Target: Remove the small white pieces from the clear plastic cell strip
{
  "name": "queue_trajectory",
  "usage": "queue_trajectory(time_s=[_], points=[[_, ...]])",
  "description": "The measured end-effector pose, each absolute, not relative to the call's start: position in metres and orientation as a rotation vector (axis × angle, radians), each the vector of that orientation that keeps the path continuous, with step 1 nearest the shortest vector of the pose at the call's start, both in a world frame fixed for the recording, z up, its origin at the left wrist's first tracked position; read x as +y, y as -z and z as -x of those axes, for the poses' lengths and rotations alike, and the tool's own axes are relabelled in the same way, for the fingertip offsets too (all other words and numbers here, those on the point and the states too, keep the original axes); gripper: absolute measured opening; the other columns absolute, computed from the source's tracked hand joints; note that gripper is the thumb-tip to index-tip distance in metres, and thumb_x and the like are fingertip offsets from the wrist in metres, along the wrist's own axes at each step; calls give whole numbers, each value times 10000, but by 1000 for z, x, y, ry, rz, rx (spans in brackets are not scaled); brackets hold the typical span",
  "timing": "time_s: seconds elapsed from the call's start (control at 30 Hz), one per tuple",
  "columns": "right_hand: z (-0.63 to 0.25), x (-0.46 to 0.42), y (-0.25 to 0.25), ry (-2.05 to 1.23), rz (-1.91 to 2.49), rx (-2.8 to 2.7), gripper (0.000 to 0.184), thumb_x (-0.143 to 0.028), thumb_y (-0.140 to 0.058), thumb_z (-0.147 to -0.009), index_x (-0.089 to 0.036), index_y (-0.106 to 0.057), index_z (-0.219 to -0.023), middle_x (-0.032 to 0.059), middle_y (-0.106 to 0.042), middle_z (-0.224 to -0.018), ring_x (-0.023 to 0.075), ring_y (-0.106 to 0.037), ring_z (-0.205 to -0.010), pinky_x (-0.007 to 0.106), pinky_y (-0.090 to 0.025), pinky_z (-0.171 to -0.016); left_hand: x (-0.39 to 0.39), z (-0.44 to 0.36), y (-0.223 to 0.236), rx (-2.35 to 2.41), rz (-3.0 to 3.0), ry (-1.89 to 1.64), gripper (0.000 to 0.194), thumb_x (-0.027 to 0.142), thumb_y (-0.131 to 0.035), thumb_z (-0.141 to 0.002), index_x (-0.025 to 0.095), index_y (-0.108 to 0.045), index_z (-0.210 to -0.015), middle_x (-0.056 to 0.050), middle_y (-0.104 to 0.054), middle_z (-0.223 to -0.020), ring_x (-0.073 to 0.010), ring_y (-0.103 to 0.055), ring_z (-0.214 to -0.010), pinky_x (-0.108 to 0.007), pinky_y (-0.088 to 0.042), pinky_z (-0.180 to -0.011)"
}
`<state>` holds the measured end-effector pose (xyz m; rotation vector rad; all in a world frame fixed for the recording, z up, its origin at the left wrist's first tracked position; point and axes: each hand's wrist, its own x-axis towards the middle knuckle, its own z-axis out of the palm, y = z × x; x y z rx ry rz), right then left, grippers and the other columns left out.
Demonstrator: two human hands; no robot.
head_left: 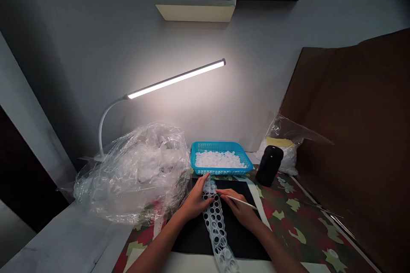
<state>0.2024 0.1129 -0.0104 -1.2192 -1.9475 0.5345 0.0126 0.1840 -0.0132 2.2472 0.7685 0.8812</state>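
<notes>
My left fingers (pixel 203 181) spread open on the holed strip (pixel 227 255) beneath them, likely steadying it against the black mat (pixel 240 239). My right fingers (pixel 226 192) pinch a white stick (pixel 241 201), perhaps for precision; the blue basket (pixel 221 171) sits just beyond them, seemingly for easy reach.

Visible source: one lit lamp (pixel 176 80), above and beyond the left hand (pixel 194 199), casting a bright halo on the wall (pixel 243 94). Highlights glint on the plastic bag (pixel 137 175) left of that hand. Brown panel (pixel 352 136) right of the right hand (pixel 240 208): dim. Wide-angle distortion stretches edges.
</notes>
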Motion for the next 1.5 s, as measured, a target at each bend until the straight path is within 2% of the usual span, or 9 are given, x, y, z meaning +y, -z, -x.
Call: queue_trajectory(time_s=[0.13, 0.23, 0.37, 0.57, 0.97, 1.17, 1.27, 1.43, 1.5], points=[[-204, 112, 9, -512, 1218, -1882, 358, -315, -330, -899, -234, -470, -1218, 18, -468, -1151, 94, -430, -1058, 216, -353, -901, 180, -19, 14, 820, -1989, -945, 823, 392, -579, -708, 153, -124, -1351, -80, -204, -1341, -153, -322, -1174, -226, -342, -944], [-203, 111, 6, -466, 1208, -1939, 358, -302, -325, -902, -235, -460, -1227, 11, -465, -1157, 87, -421, -1058, 210, -350, -902, 180, -25, 18, 819, -1767, -969, 851, 408, -600, -685, 192, -100, -1339, -99, -224, -1318, -113, -506, -889, -211, -450, -740], [-199, 109, 3, -394, 1205, -2012, 353, -284, -311, -909, -254, -443, -1236, -10, -478, -1135, 68, -411, -1040, 194, -346, -896, 183, -27, 24, 788, -1673, -1003, 836, 350, -612, -679, 165, -123, -1331, -139, -265, -1287, -124, -503, -874, -215, -438, -733], [-200, 111, 5, -286, 1231, -1868, 329, -271, -344, -896, -224, -486, -1190, 14, -508, -1057, 74, -445, -964, 194, -382, -828, 183, -26, 22, 730, -1672, -924, 827, 196, -596, -666, 206, -107, -1333, -71, -331, -1241, -112, -470, -951, -207, -408, -821], [-202, 117, 15, -389, 1326, -1377, 323, -364, -364, -871, -203, -537, -1092, 17, -497, -1099, 123, -447, -1041, 241, -351, -915, 181, -29, 19, 725, -1479, -782, 872, 220, -603, -664, 147, -68, -1349, -146, -353, -1193, -133, -502, -905, -236, -423, -780], [-227, 127, 20, -379, 1356, -1079, 457, -475, -371, -830, -137, -551, -1079, 52, -514, -1071, 129, -493, -828, 250, -424, -769, 179, -25, 20, 830, -1625, -773, 865, 196, -589, -651, 154, -105, -1367, -131, -416, -1122, -70, -468, -729, -220, -402, -712], [-241, 128, 20, -399, 1364, -912, 529, -537, -376, -800, -110, -555, -1057, 64, -525, -1041, 131, -489, -802, 246, -437, -725, 177, -23, 19, 863, -1671, -754, 881, 222, -593, -649, 174, -94, -1373, -120, -396, -1160, -52, -458, -707, -220, -399, -750], [-231, 123, 17, -416, 1332, -1135, 443, -480, -370, -833, -156, -546, -1079, 40, -509, -1079, 123, -505, -839, 224, -449, -685, 176, -21, 13, 992, -1730, -755, 935, 477, -615, -637, 166, -119, -1366, -108, -323, -1262, -163, -398, -1083, -200, -384, -833], [-224, 119, 17, -405, 1319, -1301, 358, -416, -364, -859, -211, -541, -1093, 14, -496, -1101, 115, -499, -896, 218, -442, -736, 177, -19, 11, 1063, -1774, -791, 841, 560, -504, -707, 162, -142, -1353, -93, -370, -1234, -142, -496, -926, -221, -416, -764]])
